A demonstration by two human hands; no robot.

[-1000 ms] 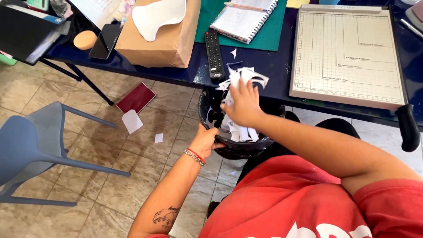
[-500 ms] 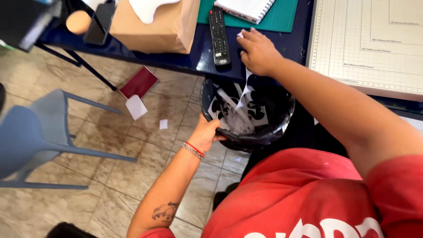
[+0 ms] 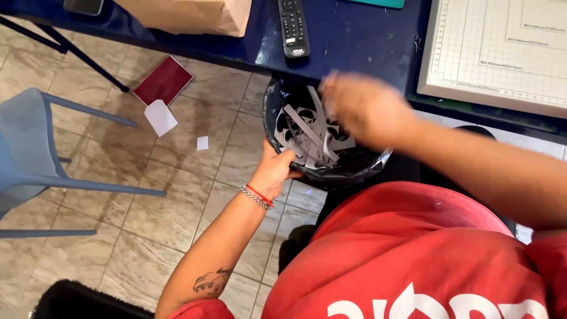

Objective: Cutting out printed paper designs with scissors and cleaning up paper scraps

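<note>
A brown paper package (image 3: 189,15) stood on the dark blue tabletop (image 3: 348,41), well up and left of the right hand's blurred fingers (image 3: 339,97). A dark-screened phone (image 3: 85,6) lay at the table's far left corner, farther from those fingers. A flat dark red rectangular packet (image 3: 163,80) lay on the floor, up and left of the left hand's fingers (image 3: 283,160).

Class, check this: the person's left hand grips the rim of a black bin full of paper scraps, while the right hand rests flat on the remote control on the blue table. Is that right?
Not quite. The left hand does grip the rim of the black bin holding paper scraps, but the right hand is blurred over the bin, not on the remote control, which lies untouched on the blue table. The head view shows this.
</note>
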